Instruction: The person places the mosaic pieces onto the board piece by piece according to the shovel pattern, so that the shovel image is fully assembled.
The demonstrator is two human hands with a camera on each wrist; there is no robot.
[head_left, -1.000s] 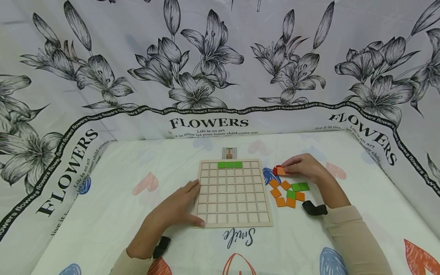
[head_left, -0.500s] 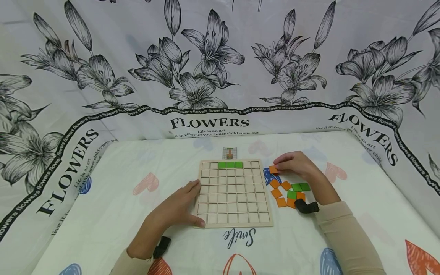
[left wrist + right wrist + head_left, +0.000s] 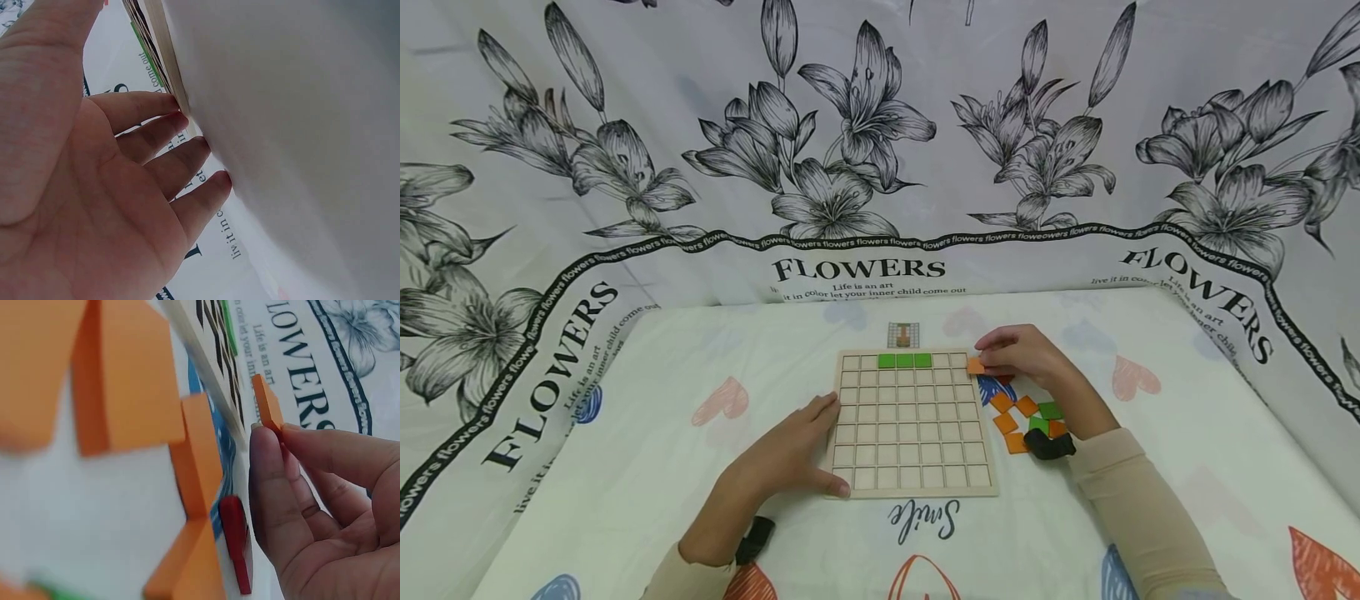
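A wooden grid board lies on the cloth, with a row of three green tiles in its far row. My left hand rests along the board's left side, fingers extended against the edge and thumb at the near left corner. In the left wrist view those fingertips touch the cloth beside the board. Between thumb and fingertips, my right hand pinches an orange square tile over the board's far right edge. The right wrist view shows this orange tile tilted, held by one end.
Right of the board lie loose orange tiles and green tiles, partly hidden by the black wrist strap. A red piece lies under the right hand. A small printed grid card sits beyond the board.
My right hand has carried the orange tile leftward, away from the red piece, to the board's right edge. My left hand has stayed put.
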